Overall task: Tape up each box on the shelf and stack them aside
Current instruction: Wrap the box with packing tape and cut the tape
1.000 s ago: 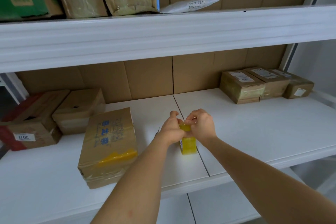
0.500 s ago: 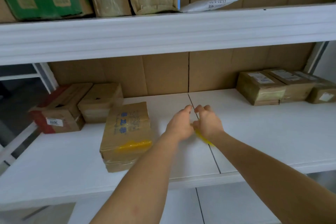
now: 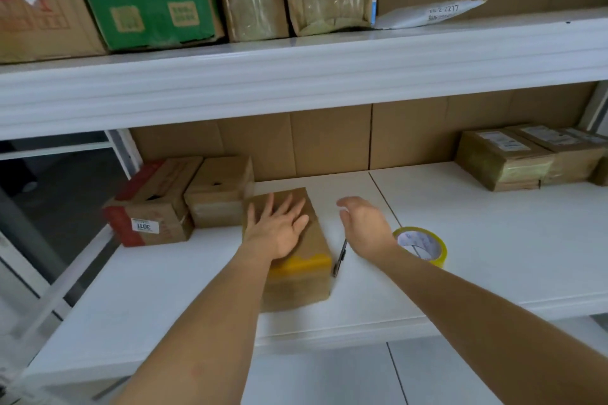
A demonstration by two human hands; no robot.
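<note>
The shelf presented a smooth, matt white surface. The box was brown cardboard, banded with glossy yellow tape. The tape roll was glossy translucent yellow plastic film. The taped boxes showed shiny clear film wrap.

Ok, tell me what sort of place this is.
Probably a parcel stockroom or shipping area. White shelves hold many taped cardboard boxes, some with printed labels; a white mailer lies on the upper shelf, and a tape roll sits by the box under the left hand.
</note>
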